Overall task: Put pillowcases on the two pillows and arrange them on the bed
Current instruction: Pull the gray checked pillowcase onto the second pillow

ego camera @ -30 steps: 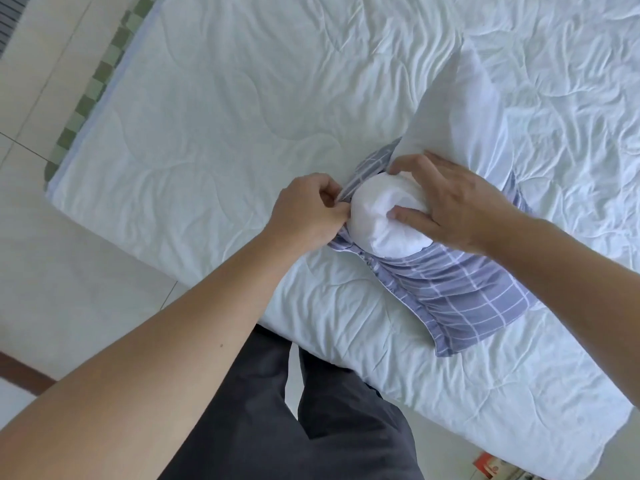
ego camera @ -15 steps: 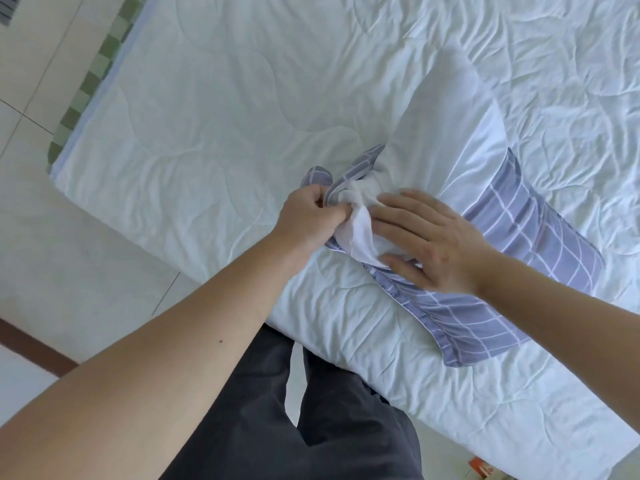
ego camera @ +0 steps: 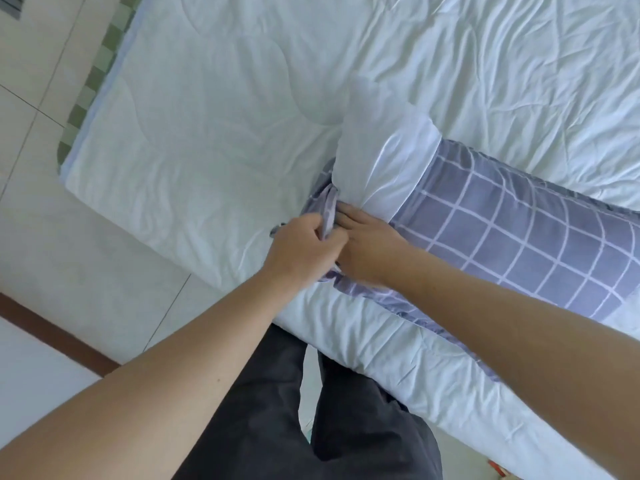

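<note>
Pale floor tiles [ego camera: 31,209] border a bed [ego camera: 214,140] covered in wrinkled white quilting, seen from above by a person standing at its near edge in dark trousers [ego camera: 277,410]. On the bed lies a white pillow [ego camera: 384,147], its far end bare and its near part inside a purple checked pillowcase [ego camera: 512,244] that stretches off to the right. Both forearms reach forward and meet at the case's opening. The left hand [ego camera: 301,251] is fisted, fingers curled round a bunched strip of the case's hem (pulled up between the hands). The right hand [ego camera: 367,247] lies knuckles up against the pillow, fingertips pushed into the opening; whether they grip anything cannot be told.
</note>
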